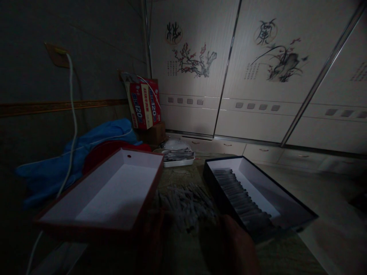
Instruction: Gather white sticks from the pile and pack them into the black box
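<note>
The picture is very dark. A loose pile of small pale sticks (186, 202) lies on the table between two boxes. My right hand (237, 244) shows dimly at the bottom, reaching toward the pile beside the near corner of a black box (289, 214), which holds a neat row of grey sticks (237, 194). My left hand (151, 240) is a faint shape at the near edge of a red-edged box with a white inside (86, 217). The fingers of both hands are lost in the dark.
A white tray of sticks (179, 157) stands behind the pile. Behind it a red carton (143, 101) stands by the wall. A blue cloth (86, 149) and a white cable (73, 114) lie at the left. Painted wardrobe doors (258, 76) fill the back.
</note>
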### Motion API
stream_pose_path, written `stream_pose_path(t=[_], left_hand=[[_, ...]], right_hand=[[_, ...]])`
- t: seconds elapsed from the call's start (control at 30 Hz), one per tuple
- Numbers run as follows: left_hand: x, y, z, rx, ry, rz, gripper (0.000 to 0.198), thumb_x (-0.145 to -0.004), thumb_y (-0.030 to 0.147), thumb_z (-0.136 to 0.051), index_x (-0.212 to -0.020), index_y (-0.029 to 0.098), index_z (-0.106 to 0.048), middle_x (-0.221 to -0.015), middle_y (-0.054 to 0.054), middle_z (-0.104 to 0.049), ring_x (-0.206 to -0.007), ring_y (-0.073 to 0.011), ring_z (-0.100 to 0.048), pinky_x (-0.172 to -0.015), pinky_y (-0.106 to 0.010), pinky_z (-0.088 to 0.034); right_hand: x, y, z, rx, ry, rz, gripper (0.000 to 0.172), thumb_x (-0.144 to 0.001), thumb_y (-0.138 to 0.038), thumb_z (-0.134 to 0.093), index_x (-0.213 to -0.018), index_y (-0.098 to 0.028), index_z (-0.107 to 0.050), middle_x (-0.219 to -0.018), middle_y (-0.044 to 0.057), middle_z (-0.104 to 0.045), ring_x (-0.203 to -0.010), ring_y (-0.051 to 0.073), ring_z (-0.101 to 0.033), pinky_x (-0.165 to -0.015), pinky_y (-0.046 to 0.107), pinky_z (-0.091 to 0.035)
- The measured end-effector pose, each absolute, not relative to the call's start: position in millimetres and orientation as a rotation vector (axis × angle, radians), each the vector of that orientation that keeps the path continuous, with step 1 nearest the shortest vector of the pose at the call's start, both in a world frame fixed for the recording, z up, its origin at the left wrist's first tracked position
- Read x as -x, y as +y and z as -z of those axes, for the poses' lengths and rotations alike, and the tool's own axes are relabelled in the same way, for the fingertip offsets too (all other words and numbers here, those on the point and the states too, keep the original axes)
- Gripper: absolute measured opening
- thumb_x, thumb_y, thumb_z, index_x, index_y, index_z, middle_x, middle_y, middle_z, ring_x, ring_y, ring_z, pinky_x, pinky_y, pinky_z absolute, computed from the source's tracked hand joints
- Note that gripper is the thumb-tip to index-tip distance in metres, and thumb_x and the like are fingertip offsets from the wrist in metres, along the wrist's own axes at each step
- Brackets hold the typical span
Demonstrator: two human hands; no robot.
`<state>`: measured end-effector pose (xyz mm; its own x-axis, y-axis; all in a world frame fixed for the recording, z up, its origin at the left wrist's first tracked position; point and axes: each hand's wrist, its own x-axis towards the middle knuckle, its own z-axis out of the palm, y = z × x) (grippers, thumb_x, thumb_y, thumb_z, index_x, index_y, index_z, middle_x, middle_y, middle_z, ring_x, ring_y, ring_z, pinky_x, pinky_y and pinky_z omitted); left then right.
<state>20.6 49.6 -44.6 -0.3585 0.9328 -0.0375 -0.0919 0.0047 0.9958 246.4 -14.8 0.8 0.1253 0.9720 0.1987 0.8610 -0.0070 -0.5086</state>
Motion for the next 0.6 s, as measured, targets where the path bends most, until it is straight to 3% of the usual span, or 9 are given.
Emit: stream_pose_path(t=[0.13, 0.27, 0.43, 0.6], left_hand=[[-33.7, 48.0, 30.3, -1.002, 1.267, -1.32, 0.036, -0.066, 0.047, -0.069, -0.092, 0.022, -0.075, -0.119, -0.006, -0.068, -0.122, -0.0293, -0.053, -0.107, -0.043, -0.04], [-44.3, 46.1, 26.6, -1.038, 1.239, -1.198, 0.042, -0.064, 0.041, -0.071, -0.101, 0.021, -0.072, -0.123, -0.006, -0.065, -0.121, -0.0299, -0.054, -0.104, -0.044, -0.043], [-39.5, 44.4, 38.3, -1.231, 1.372, -1.226, 0.052, -0.064, 0.039, -0.067, -0.113, 0.019, -0.067, -0.124, -0.01, -0.064, -0.125, -0.0308, -0.05, -0.11, -0.048, -0.033], [-33.0, 44.1, 45.4, -1.439, 1.603, -1.281, 0.05, -0.07, 0.042, -0.057, -0.111, 0.015, -0.068, -0.126, -0.016, -0.061, -0.125, -0.0342, -0.048, -0.11, -0.051, -0.031]], right_hand=[[-221.2, 7.2, 26.6, 2.036, -1.832, -0.117, 0.022, -0.088, -0.014, -0.039, -0.089, -0.019, -0.06, -0.079, 0.009, -0.071, -0.065, 0.022, -0.069, -0.054, 0.028, -0.042], [-214.4, 7.2, 34.7, 1.97, -1.838, -0.114, 0.026, -0.091, -0.018, -0.037, -0.095, -0.02, -0.062, -0.076, 0.008, -0.073, -0.062, 0.022, -0.07, -0.05, 0.028, -0.041], [-234.8, -14.4, -14.0, 1.679, -1.669, -0.094, 0.036, -0.094, -0.04, -0.035, -0.085, -0.025, -0.066, -0.07, 0.005, -0.072, -0.057, 0.018, -0.067, -0.051, 0.025, -0.045], [-308.4, 10.7, -64.3, 1.809, -1.545, 0.071, 0.032, -0.09, -0.04, -0.04, -0.087, -0.02, -0.066, -0.073, 0.006, -0.071, -0.062, 0.02, -0.067, -0.057, 0.027, -0.044]])
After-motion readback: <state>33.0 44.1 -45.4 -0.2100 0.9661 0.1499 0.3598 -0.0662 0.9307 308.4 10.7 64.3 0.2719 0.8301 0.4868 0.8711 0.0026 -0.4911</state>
